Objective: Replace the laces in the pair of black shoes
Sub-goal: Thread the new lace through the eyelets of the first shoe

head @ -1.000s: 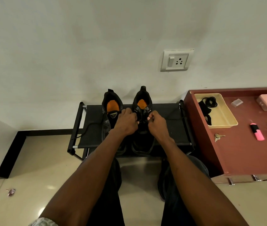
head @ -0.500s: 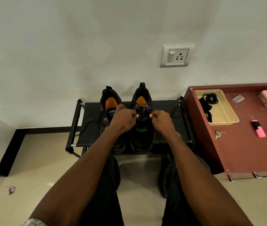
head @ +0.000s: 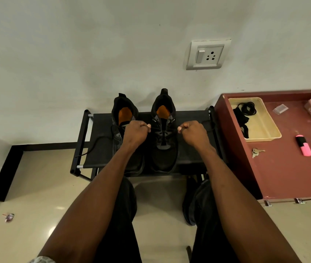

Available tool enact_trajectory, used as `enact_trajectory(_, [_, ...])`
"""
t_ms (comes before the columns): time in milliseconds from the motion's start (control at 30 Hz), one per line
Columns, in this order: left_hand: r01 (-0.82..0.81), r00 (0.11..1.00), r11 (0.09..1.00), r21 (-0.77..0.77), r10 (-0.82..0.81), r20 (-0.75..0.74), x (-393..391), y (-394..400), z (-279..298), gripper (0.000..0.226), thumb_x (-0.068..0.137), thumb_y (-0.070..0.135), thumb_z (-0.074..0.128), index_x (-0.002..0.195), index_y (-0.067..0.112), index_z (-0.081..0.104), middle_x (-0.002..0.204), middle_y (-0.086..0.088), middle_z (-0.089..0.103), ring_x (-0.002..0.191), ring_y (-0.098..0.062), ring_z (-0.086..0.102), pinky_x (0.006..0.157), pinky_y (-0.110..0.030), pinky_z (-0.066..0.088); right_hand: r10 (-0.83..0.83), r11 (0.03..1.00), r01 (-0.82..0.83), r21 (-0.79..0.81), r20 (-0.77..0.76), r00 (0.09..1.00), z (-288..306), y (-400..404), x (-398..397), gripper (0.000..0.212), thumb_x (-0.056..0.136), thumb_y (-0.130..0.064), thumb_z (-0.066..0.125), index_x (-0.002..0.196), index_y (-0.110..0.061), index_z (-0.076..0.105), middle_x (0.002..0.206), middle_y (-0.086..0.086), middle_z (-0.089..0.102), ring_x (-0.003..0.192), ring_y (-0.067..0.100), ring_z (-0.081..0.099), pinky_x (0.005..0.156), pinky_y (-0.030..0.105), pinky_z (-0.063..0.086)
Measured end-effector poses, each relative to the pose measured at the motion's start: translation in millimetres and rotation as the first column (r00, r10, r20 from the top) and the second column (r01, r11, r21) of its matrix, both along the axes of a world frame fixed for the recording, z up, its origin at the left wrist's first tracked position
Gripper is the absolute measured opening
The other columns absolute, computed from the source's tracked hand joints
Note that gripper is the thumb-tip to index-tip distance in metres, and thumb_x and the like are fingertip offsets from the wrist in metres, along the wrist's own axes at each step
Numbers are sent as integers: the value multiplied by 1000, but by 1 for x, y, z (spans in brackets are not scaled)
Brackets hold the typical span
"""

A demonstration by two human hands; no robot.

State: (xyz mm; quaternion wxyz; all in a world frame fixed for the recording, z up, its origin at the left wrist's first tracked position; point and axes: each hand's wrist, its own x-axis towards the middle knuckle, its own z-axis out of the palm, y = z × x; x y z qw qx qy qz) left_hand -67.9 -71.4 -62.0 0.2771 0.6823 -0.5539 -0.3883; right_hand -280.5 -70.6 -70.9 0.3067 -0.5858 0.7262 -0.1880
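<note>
arms: bare forearms | trousers (head: 120, 234): black | left sleeve (head: 42, 260): pale patterned edge at elbow

Pale wall (head: 75, 54), seemingly tiled floor (head: 37, 177).

Bare rack (head: 192, 149) right of shoe (head: 163, 149); cabinet (head: 232, 149) beyond.

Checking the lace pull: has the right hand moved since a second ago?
Yes. The right hand has drawn rightward, away from the right shoe and toward the rack's right bar.
</note>
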Motion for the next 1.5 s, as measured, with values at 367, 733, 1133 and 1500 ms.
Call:
enact_trajectory(367, [-127, 990, 991, 37, 129, -53, 5, -2, -1, 21, 93, 8, 61, 74, 9, 71, 74, -6, 64, 62, -7, 48, 59, -21, 40, -94, 993, 87, 79, 93, 991, -1, -2, -13, 11, 92, -23, 68, 86, -21, 77, 101, 7, 73, 93, 22, 64, 80, 29, 49])
enact_trajectory(733, [110, 987, 982, -151, -90, 131, 5, 13, -10, 22, 101, 21, 55, 105, 7, 72, 84, -8, 67, 70, -12, 55, 66, -23, 44, -116, 992, 110, 54, 127, 985, -2, 7, -18, 15, 94, -30, 65, 81, -25, 66, 79, 0, 64, 77, 19, 58, 71, 31, 45])
enact_trajectory(1133, [32, 495, 997, 68, 43, -868, -9, 50, 13, 24, 101, 12, 47, 115, 1, 62, 99, -13, 72, 93, -24, 69, 91, -37, 54, 163, 960, -275, -58, 911, 379, 81, 65, 14, 32, 98, 6, 51, 127, 0, 60, 120, 17, 70, 116, 32, 65, 100, 40, 53])
enact_trajectory(1500, [5, 647, 990, 140, 103, -755, 18, 49, 20, 22, 101, 8, 47, 110, 7, 66, 69, 2, 52, 57, -10, 41, 46, -22, 31, -362, 887, 400, -232, 191, 912, 40, 41, -25, 22, 81, -14, 54, 68, -16, 72, 82, 9, 69, 75, 22, 66, 76, 35, 58])
